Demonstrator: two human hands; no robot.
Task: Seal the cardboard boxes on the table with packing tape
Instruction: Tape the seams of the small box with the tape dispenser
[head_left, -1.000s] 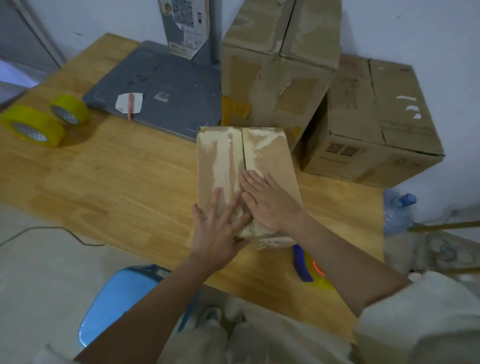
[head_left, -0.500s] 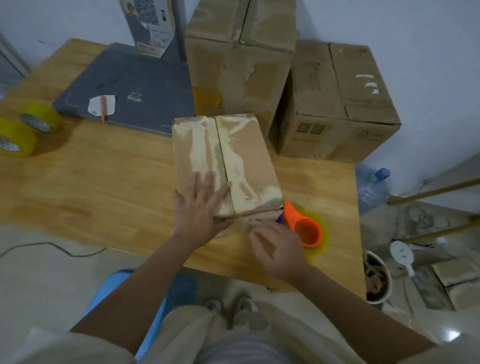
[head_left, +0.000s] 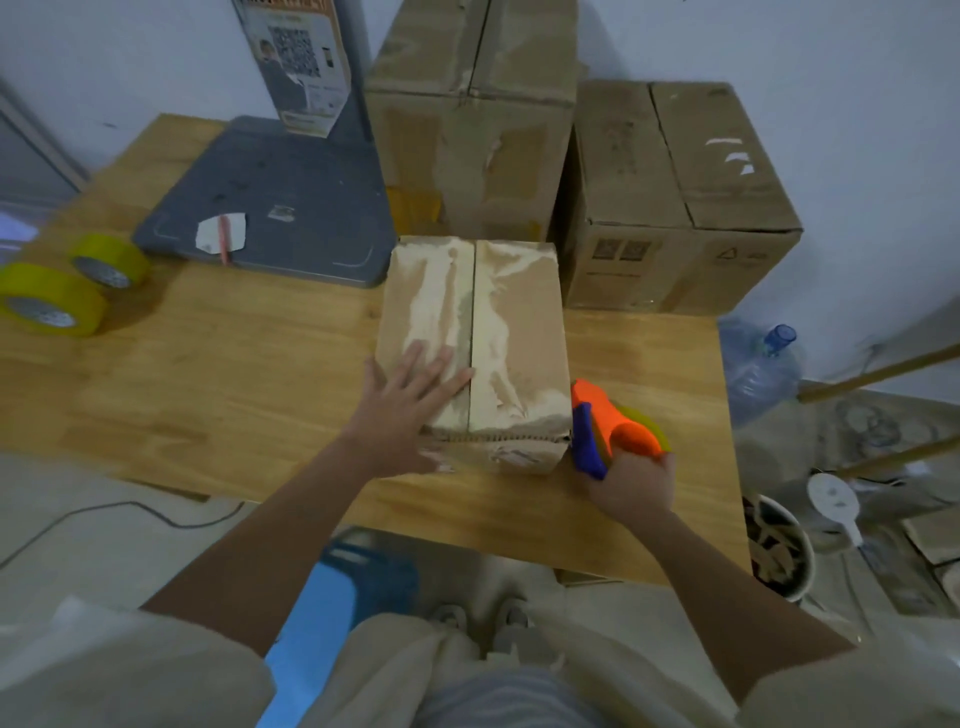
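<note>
Now gripping the tape dispenser (head_left: 618, 431) beside the small box (head_left: 478, 343), the right hand (head_left: 631, 480) has left its front edge, while the left hand (head_left: 402, 410) presses flat, fingers spread, on top.

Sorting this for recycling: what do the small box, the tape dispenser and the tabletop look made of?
Small box: brown corrugated cardboard, fluted edge showing, top scuffed pale where old tape seems torn off.
Tape dispenser: smooth orange and blue shell, probably plastic, held by the right hand.
Tabletop: light wood with visible grain, slightly glossy, likely varnished.

wooden table (head_left: 234, 374) with 3 cardboard boxes (head_left: 514, 332), 2 yellow tape rolls (head_left: 52, 299), grey board (head_left: 280, 208)
</note>
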